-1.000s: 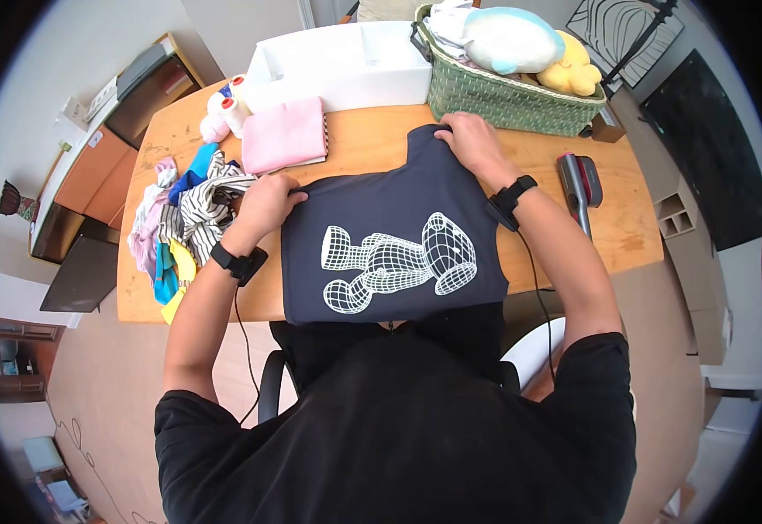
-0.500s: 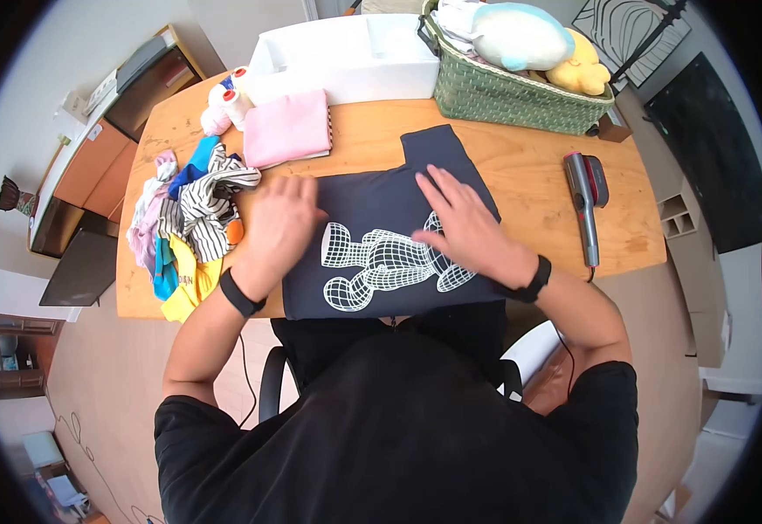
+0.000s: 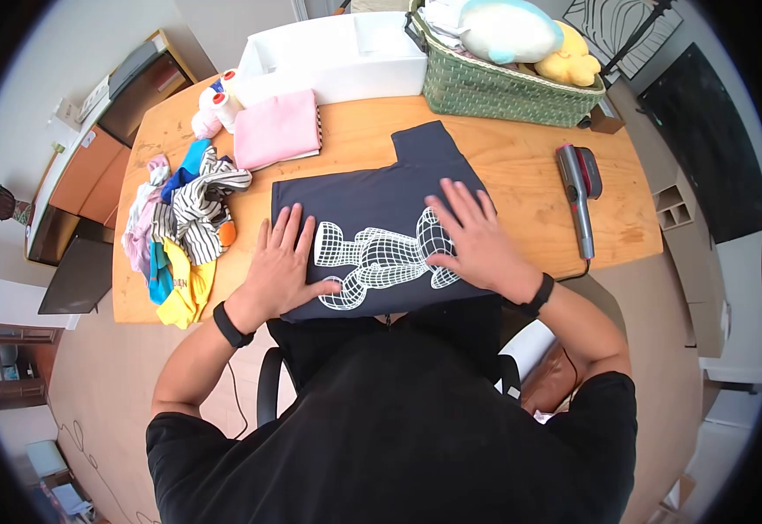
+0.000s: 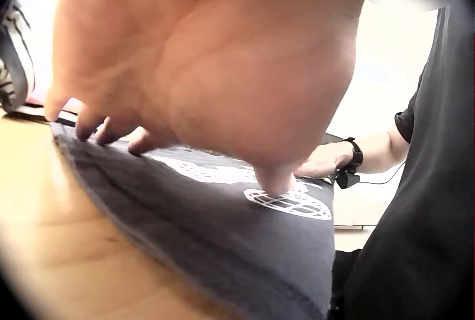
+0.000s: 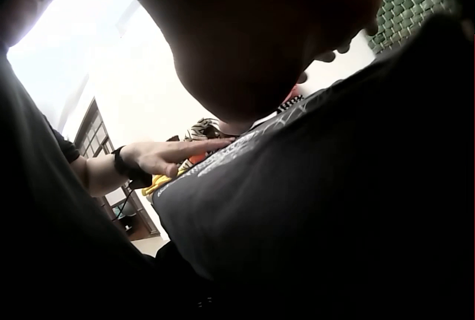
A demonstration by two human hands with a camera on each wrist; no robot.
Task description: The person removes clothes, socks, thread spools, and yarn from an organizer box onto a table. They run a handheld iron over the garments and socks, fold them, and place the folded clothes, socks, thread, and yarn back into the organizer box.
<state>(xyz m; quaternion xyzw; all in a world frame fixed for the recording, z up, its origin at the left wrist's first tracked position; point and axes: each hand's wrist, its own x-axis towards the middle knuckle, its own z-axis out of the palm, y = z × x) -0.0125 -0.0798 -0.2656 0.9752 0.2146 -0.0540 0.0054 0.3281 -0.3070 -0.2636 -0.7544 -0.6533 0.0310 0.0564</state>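
A dark grey T-shirt [image 3: 355, 192] lies sideways on the wooden table, with a white wireframe bear print [image 3: 389, 253] facing up and one sleeve [image 3: 429, 144] pointing away from the person. The left hand [image 3: 280, 271] rests on the shirt's left part, fingers spread and straight, thumb over the print's foot. In the left wrist view its fingertips touch the fabric near the edge. Over the bear's head lies the right hand [image 3: 481, 249], also with straight, spread fingers, partly covering the print. Neither hand grips the cloth.
Crumpled clothes [image 3: 184, 227] lie left of the shirt. A folded pink cloth [image 3: 278, 131], thread spools [image 3: 224, 106], a white bin [image 3: 333, 65] and a green basket [image 3: 503, 92] with plush toys stand behind. A grey handheld appliance [image 3: 577, 201] lies at right.
Both hands have let go of the shirt's far edge and come back toward the person. They now lie flat on the fabric, and the sleeve lies spread out.
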